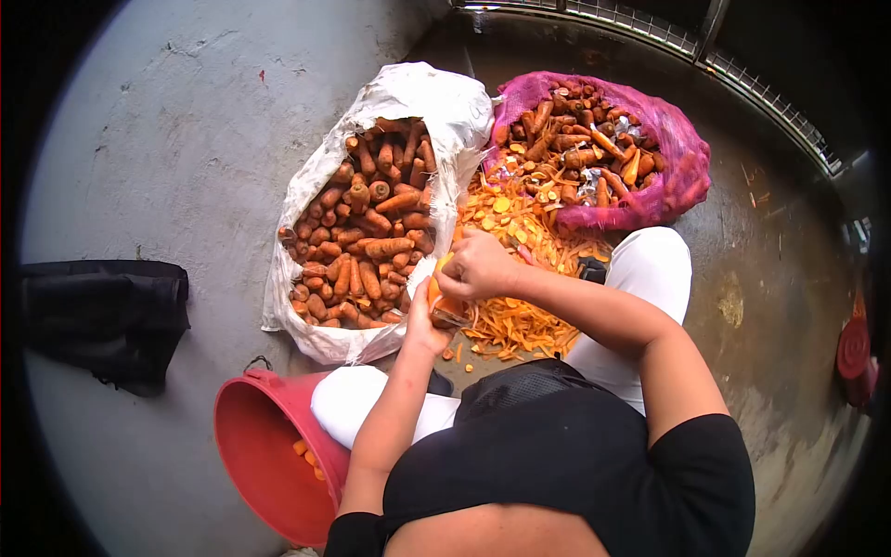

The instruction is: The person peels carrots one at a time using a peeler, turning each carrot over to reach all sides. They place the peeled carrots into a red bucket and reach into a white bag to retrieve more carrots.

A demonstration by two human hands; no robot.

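My left hand (424,322) is wrapped round a carrot (435,291), part of which shows bright orange. Close above it, my right hand (478,266) is closed at the carrot's upper end; whatever it grips is hidden by the fingers. Under both hands lies a heap of orange peelings and cut slices (520,320). To the left, a white woven sack (302,200) lies open, full of unpeeled carrots (367,246). Behind the heap, a pink mesh sack (682,162) holds more carrots, some broken, with bits of plastic among them.
A red bucket (243,446) leans tipped beside my left knee, a few peeled carrot pieces (307,452) inside. Black cloth (102,311) lies on the grey concrete floor at far left. Metal grating (640,28) runs along the back. A red object (854,357) stands at far right.
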